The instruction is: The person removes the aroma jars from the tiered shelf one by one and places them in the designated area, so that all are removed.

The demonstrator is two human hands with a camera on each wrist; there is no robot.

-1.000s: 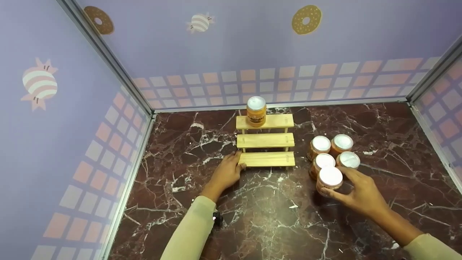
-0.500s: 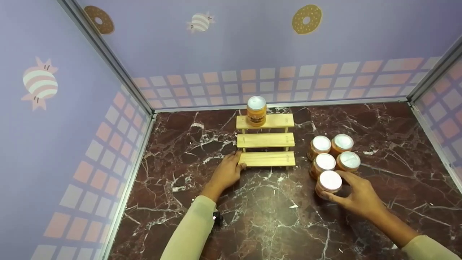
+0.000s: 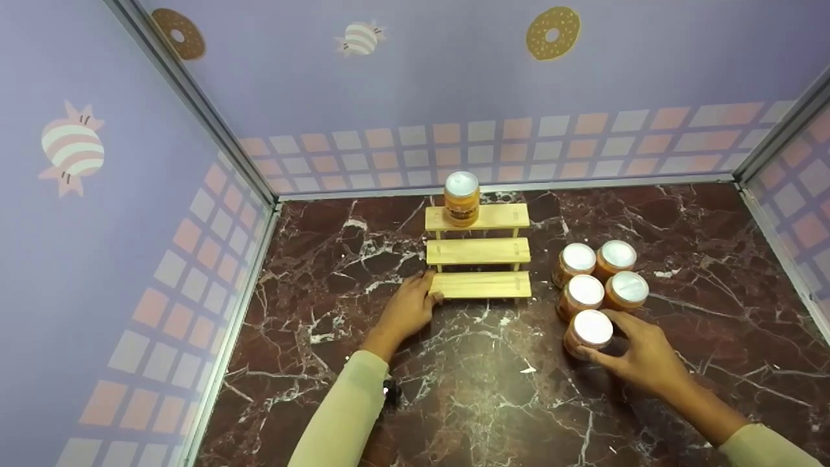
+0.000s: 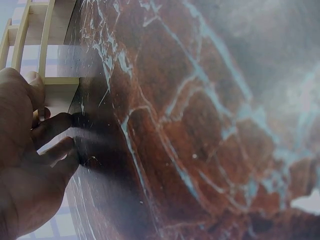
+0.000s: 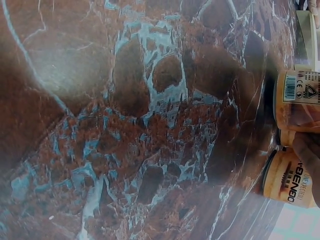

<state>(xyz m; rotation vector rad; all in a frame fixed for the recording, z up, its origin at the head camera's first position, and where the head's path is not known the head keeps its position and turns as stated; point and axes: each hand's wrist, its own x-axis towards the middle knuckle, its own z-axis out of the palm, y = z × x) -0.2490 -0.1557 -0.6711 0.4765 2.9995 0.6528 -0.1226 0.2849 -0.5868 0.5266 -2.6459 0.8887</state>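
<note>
My left hand (image 3: 408,306) holds the left end of the lowest step of a three-step wooden display stand (image 3: 480,285). In the left wrist view, the thumb of that hand (image 4: 25,150) lies against the stand and other fingertips reach the tabletop. My right hand (image 3: 648,353) grips the nearest jar (image 3: 589,332), thumb at its near side and fingers at the far right. It is an orange-labelled jar with a whitish lid, upright. Behind it, several similar jars (image 3: 584,292) stand grouped. Another jar (image 3: 462,200) stands on the top step, left of its middle.
The dark red marbled tabletop (image 3: 480,395) spreads around the stand and jars. A purple wall panel (image 3: 441,84) with sweets and checks rises behind, and other panels stand at left and right. In the right wrist view, a printed jar label (image 5: 292,180) shows beside the right fingers.
My right hand has drawn the nearest jar slightly toward me, widening its gap from the jar behind. The left hand, stand and other jars stay put.
</note>
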